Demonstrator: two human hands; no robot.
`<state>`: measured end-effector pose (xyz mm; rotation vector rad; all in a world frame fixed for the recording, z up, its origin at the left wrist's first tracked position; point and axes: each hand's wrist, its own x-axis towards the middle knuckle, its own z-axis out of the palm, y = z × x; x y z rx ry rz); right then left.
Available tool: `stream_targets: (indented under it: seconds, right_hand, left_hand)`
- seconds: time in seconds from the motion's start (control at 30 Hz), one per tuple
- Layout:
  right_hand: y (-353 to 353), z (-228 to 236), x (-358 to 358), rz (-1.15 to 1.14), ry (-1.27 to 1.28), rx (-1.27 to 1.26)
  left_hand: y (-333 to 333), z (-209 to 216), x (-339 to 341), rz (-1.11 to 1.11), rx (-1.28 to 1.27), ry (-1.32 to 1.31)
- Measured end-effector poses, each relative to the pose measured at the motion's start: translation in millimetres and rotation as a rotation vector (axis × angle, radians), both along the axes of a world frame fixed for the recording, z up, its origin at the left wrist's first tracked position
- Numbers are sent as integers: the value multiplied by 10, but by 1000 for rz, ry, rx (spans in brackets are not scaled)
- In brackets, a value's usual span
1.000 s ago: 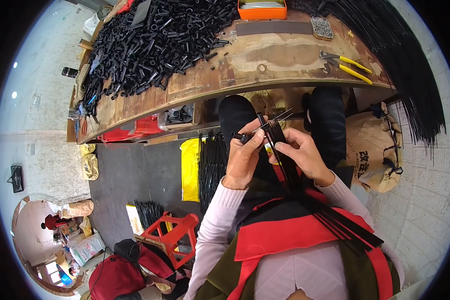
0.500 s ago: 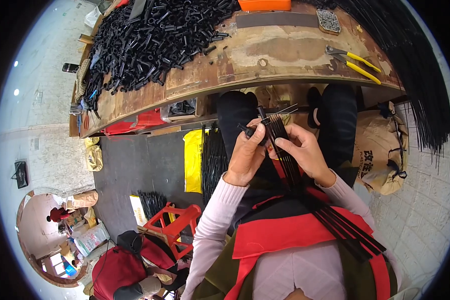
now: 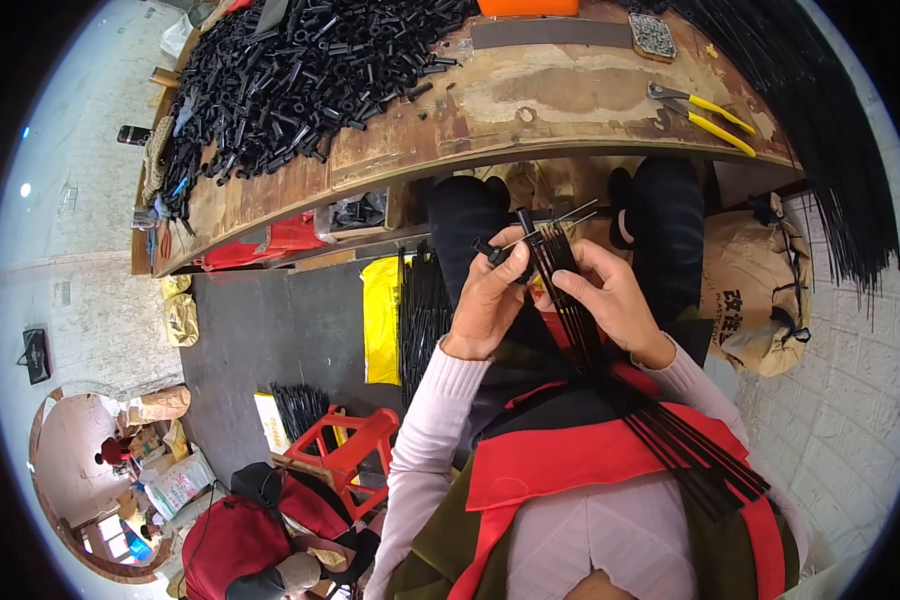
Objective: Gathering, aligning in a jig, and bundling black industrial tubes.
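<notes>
My right hand is closed around a bundle of thin black rods, fanned apart near its fingers. The rods slant down across my lap and over the red-edged apron. In my left hand, thumb and fingers grip small black plastic tube fittings, one sticking out past the thumb. Another black tube stands at the upper ends of the rods, between both hands. A few bare metal rod tips point to the upper right. My fingers partly hide where the tube and rods meet.
Ahead, a worn wooden table bears a heap of black tube fittings, yellow-handled pliers and a box of small metal pieces. Long black rods hang over its right end. A red plastic stool stands at left.
Both hands keep their grip and nearly the same pose. The whole view has shifted slightly, with the table a little higher in the picture.
</notes>
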<state>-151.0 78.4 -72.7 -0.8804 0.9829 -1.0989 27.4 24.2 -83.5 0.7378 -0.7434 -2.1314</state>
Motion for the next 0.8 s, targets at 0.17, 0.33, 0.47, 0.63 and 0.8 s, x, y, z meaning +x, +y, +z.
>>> stream_targets:
  seconds: [0.17,0.33,0.47,0.63,0.8]
  right_hand:
    - [-99,56,-71,64,-194,114]
    - [-107,-45,-113,158,-267,102]
    - [-102,-93,-164,193,-223,66]
    - [-62,-22,-152,156,-205,65]
    - [-57,-1,-167,180,-162,2]
  left_hand:
    - [5,109,-60,53,-36,-79]
    - [133,76,-58,67,-87,-93]
    - [-58,135,-95,149,-77,-128]
    - [-408,776,-201,203,-357,-63]
    - [-562,582,-190,-326,-321,-282]
